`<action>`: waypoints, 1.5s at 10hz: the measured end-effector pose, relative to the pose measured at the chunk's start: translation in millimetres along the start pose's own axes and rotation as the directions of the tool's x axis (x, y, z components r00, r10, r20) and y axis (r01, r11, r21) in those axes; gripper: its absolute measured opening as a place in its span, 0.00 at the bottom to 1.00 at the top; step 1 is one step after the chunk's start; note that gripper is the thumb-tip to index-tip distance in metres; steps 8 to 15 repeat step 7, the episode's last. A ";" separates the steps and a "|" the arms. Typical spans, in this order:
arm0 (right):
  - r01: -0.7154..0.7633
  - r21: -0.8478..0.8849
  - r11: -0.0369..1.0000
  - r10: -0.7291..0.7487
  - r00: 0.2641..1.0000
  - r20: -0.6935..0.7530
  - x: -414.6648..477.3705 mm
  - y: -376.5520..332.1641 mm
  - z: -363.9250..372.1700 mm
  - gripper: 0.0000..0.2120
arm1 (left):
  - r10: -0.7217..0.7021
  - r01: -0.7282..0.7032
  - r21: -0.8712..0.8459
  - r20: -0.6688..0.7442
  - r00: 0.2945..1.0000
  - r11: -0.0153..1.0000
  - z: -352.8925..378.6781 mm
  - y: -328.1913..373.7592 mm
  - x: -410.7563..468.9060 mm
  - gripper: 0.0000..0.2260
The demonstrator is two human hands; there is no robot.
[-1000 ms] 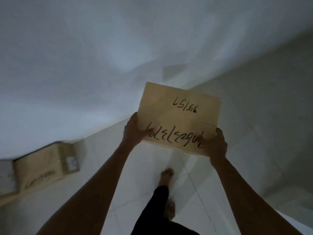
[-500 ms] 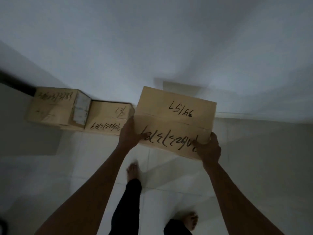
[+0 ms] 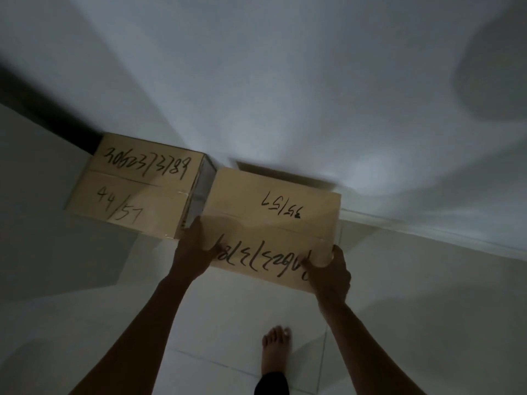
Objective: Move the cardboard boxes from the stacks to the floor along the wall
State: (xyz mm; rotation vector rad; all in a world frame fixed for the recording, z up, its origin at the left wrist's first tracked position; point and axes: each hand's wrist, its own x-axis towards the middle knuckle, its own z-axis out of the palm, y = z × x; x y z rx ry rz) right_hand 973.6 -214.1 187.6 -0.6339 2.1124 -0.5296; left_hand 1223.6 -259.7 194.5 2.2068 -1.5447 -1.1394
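head view: dim room, looking down at both hands and the floor by the wall
held box point(image 3: 273, 223): cardboard, being carried in both hands, black marker writing on top reading upside down from here; sitting just right of the floor box, near sides almost touching; cannot tell if it is resting on the tiles or hanging above them
left hand point(image 3: 195, 252): gripping the held box's near-left corner, thumb lying on top, fingers going under or around the edge
right hand point(image 3: 328, 273): gripping the held box's near-right corner, thumb on top, fingers wrapping the corner
floor box point(image 3: 137, 186): cardboard, lying on the floor against the wall, marker reading "44/57" plus a long number, a pale label on the side facing the held box
wall point(image 3: 285, 81): white, running behind both boxes
floor point(image 3: 85, 295): pale tiles
foot point(image 3: 276, 352): bare, standing on the tiles nearer the camera than the held box
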 end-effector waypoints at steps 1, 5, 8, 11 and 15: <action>-0.002 -0.023 1.000 0.001 0.999 -0.046 7.1 -2.6 35.7 0.32 | -0.011 0.011 -0.010 -0.035 0.999 1.000 4.7 -22.3 20.4 0.30; 0.067 -0.070 0.995 -0.072 0.995 -0.067 18.4 -24.9 81.0 0.34 | 0.157 -0.132 0.333 -0.051 0.986 0.934 25.3 -48.1 29.0 0.31; 0.168 -0.200 0.965 -0.161 0.986 0.054 8.3 -22.9 60.0 0.38 | 0.176 -0.177 0.276 0.029 0.984 0.945 2.0 -43.3 18.1 0.34; 0.168 -0.200 0.965 -0.161 0.986 0.054 8.3 -22.9 60.0 0.38 | 0.176 -0.177 0.276 0.029 0.984 0.945 2.0 -43.3 18.1 0.34; 0.168 -0.200 0.965 -0.161 0.986 0.054 8.3 -22.9 60.0 0.38 | 0.176 -0.177 0.276 0.029 0.984 0.945 2.0 -43.3 18.1 0.34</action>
